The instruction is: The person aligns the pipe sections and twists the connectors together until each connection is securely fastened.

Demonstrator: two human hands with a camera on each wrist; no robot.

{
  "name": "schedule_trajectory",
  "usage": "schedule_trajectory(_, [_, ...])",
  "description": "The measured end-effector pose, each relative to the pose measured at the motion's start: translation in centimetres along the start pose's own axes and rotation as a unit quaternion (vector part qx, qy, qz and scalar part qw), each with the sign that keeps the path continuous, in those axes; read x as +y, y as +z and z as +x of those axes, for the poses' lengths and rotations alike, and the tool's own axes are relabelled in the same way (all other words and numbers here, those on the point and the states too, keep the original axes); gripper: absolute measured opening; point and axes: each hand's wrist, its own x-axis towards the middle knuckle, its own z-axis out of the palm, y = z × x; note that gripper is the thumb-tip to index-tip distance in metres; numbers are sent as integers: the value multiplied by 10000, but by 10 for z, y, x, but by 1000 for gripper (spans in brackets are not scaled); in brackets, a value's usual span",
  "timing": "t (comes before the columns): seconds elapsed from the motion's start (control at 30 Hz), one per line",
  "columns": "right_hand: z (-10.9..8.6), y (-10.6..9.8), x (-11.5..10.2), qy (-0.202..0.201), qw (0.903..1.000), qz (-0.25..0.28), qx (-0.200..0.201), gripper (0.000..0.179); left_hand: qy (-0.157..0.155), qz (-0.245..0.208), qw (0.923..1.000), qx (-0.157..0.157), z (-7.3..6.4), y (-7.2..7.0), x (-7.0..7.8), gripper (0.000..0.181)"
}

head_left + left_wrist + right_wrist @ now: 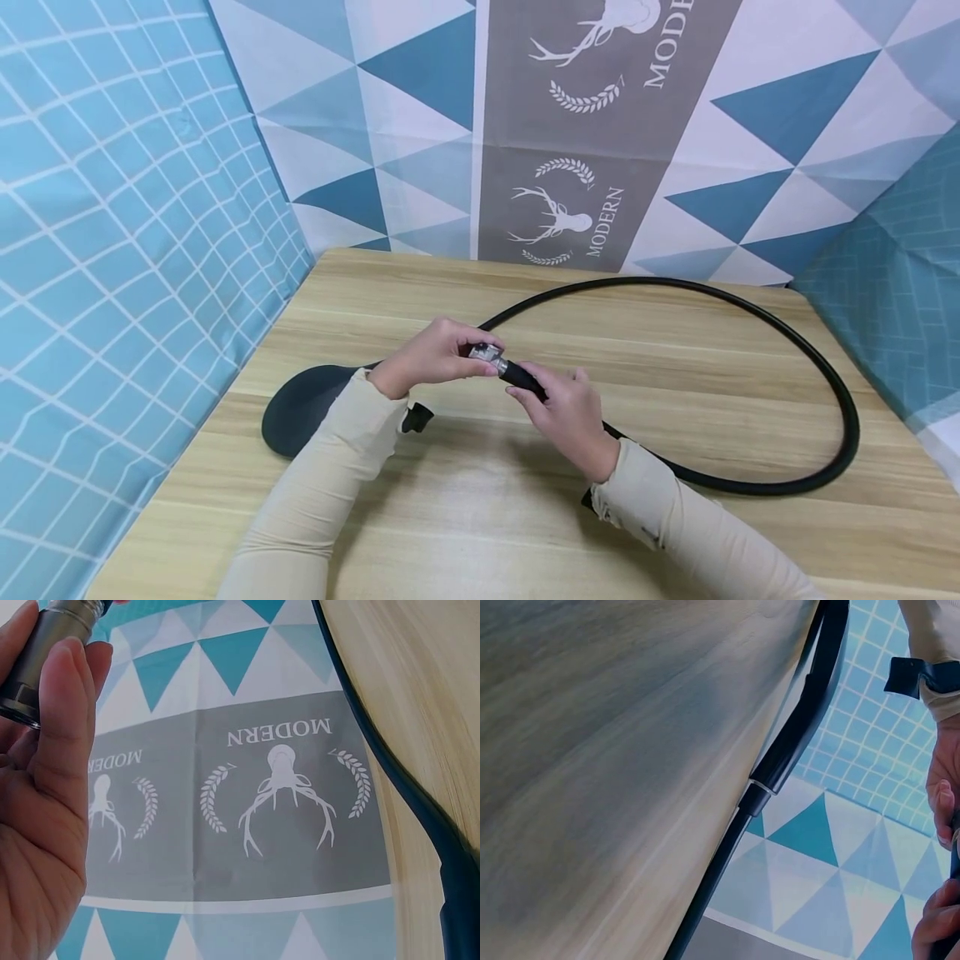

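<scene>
My left hand [427,358] pinches a silver metal fitting [486,353] between thumb and fingers above the middle of the table. Fitted to it is the black sleeve [523,378] of a hose end, which my right hand [566,412] grips just below the metal. From there the black hose [851,417] runs in a wide loop to the right and back behind the left hand. In the left wrist view the fitting [46,656] shows as a ridged metal cylinder along the thumb. Only fingertips of the right hand [939,922] appear at the right wrist view's edge.
A flat, rounded black body [300,412] lies on the wooden table [465,525] at left, partly behind the left sleeve. A thicker black section of hose [795,742] shows in the right wrist view. Patterned cloth walls [420,183] border the table's back and sides.
</scene>
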Motion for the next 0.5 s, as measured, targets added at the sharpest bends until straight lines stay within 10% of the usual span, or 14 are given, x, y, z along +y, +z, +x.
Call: schedule_trajectory(0.5, [0,1,1,-70,9999,63,-57,52,-94,-107,9999,-6,-1,-1,-2,25])
